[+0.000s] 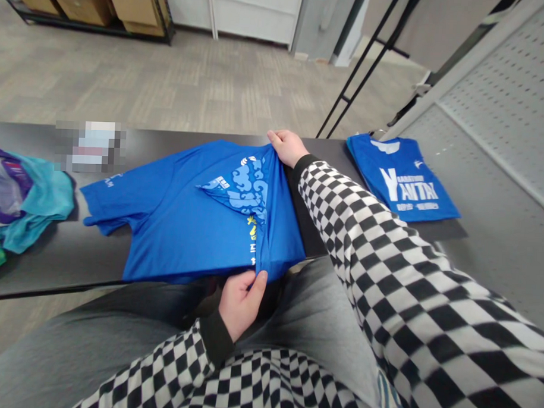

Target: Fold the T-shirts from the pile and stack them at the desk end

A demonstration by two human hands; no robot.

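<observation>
A blue T-shirt (186, 213) lies partly folded across the dark table in front of me, one sleeve stretched out to the left. Its right part is turned over, with a light-blue pattern and yellow and white print showing by the fold. At the near edge, my left hand (242, 301) pinches the cloth between thumb and fingers. My right hand (288, 148) is closed on the shirt's far edge near the back of the table. Fabric runs taut in a line between both hands.
A folded blue T-shirt (404, 179) with white lettering lies at the right on the table (74, 245). Crumpled turquoise and purple clothes (35, 196) are at the left, near a blurred-out item (94, 147). A perforated grey panel (503, 99) borders the right side.
</observation>
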